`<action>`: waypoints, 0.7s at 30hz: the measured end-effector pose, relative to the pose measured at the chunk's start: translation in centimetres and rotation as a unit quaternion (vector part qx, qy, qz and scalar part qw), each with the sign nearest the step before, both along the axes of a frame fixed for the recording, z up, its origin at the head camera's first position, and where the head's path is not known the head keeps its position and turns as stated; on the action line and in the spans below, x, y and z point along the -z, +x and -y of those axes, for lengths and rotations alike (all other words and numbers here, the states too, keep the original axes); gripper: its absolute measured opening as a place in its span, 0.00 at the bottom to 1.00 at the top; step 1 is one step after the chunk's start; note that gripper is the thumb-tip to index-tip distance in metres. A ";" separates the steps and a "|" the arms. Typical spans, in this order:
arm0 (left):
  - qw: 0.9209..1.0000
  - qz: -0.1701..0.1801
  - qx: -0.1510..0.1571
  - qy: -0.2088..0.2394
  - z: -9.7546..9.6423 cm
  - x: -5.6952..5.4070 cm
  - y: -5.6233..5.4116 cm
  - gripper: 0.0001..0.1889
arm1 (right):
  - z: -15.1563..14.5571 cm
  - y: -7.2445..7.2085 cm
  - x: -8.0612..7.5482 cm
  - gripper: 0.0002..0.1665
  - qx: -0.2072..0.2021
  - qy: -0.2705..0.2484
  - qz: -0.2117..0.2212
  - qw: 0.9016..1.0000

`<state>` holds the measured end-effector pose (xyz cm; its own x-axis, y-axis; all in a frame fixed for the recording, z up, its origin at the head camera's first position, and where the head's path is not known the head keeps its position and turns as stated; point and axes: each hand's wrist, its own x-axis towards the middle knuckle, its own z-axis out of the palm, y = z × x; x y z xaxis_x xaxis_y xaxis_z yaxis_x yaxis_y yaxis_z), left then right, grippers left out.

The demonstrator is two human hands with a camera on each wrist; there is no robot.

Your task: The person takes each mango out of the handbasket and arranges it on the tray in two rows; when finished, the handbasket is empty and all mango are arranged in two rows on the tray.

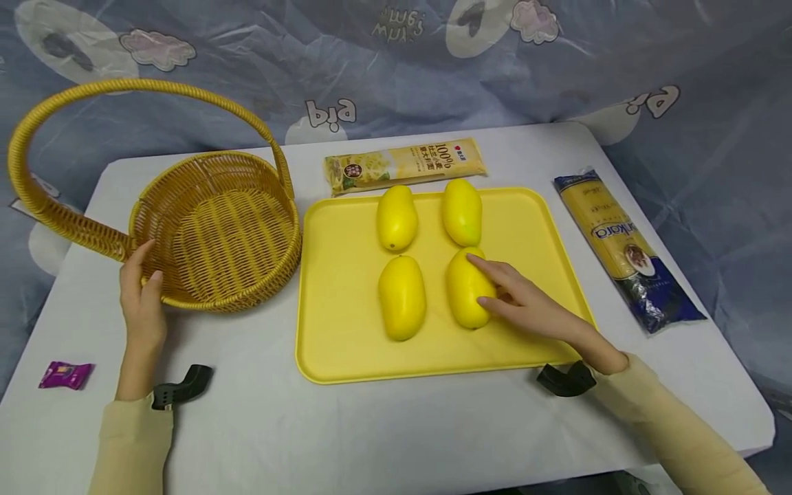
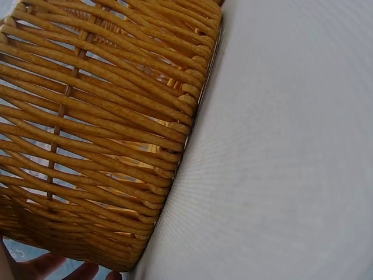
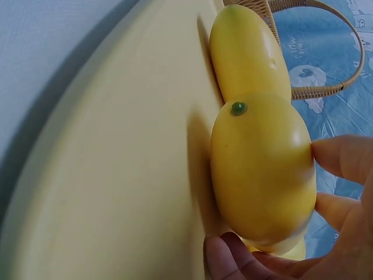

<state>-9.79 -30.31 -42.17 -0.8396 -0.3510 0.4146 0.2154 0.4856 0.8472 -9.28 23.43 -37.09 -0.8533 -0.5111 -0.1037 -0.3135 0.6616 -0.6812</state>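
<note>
Two pairs of yellow mangoes lie on a yellow tray (image 1: 346, 344) in the head view. My right hand (image 1: 526, 302) holds the near right mango (image 1: 468, 289), its fingers spread around the side and top. In the right wrist view the fingertips touch this mango (image 3: 262, 169), with another mango (image 3: 247, 52) behind it. At the left, my left hand (image 1: 142, 295) grips the near left rim of a woven basket (image 1: 235, 240) with a tall arched handle. The left wrist view shows the basket's wall (image 2: 99, 116) close up, with a few fingers at the bottom edge.
A yellow pasta packet (image 1: 408, 165) lies behind the tray. A blue and yellow pasta packet (image 1: 625, 247) lies to its right. A small purple wrapped sweet (image 1: 65, 375) is at the left on the white table (image 1: 371, 433). A patterned grey-blue sheet (image 1: 247, 55) hangs behind.
</note>
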 end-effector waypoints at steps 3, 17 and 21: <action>1.000 0.010 -0.002 -0.003 0.1 0.0 -0.1 0.25 | 0.0 0.2 0.1 0.37 0.002 -0.002 0.003 1.000; 0.955 0.227 0.092 -0.165 0.9 -4.5 2.4 0.32 | -0.4 0.7 -1.9 0.36 0.024 0.012 0.001 1.000; 0.890 0.320 0.149 -0.290 -0.1 -7.9 4.4 0.35 | -0.7 0.1 -3.7 0.37 0.026 0.022 -0.046 0.998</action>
